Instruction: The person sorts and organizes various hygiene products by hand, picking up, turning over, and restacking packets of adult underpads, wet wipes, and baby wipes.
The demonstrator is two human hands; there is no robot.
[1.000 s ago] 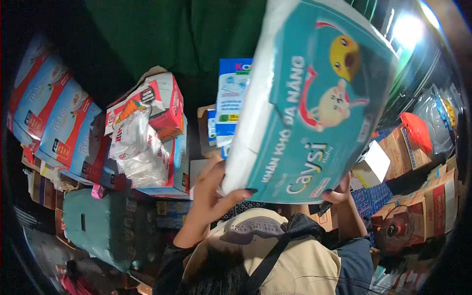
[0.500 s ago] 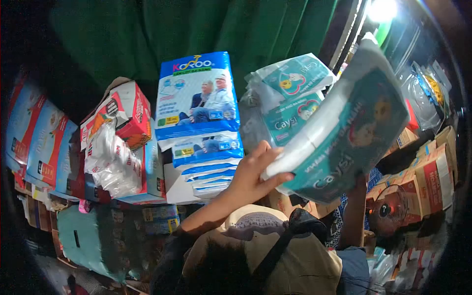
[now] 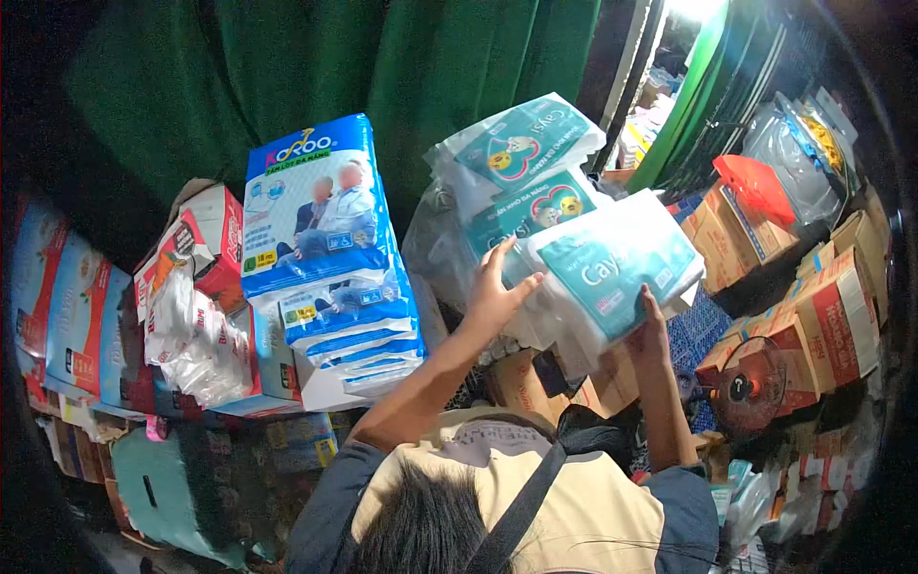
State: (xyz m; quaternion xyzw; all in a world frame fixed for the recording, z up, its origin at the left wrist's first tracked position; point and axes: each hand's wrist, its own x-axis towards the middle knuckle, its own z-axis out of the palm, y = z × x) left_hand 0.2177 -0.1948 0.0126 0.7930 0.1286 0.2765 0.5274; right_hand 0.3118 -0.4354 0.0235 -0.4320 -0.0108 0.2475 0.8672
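A white and teal Caysi pack (image 3: 612,263) lies in front of two more Caysi packs, one at the back (image 3: 526,143) and one in the middle (image 3: 535,210). My left hand (image 3: 502,292) is at its left edge, fingers spread and apart from each other. My right hand (image 3: 648,330) touches its lower right side, with the thumb on the front; the other fingers are partly hidden. Left of the packs stands a stack of blue Koroo packs (image 3: 316,210), away from both hands.
Red snack boxes (image 3: 210,234) and clear-wrapped Bim packs (image 3: 196,340) stand at the left, beside blue and red cartons (image 3: 81,306). Brown cartons (image 3: 803,325), a small fan (image 3: 751,387) and a red plastic item (image 3: 755,189) are at the right. A green curtain (image 3: 287,67) hangs behind.
The Caysi pack has come down from a raised, tilted position onto the other Caysi packs. The view has shifted, showing the Koroo stack and the other Caysi packs that were mostly hidden at first.
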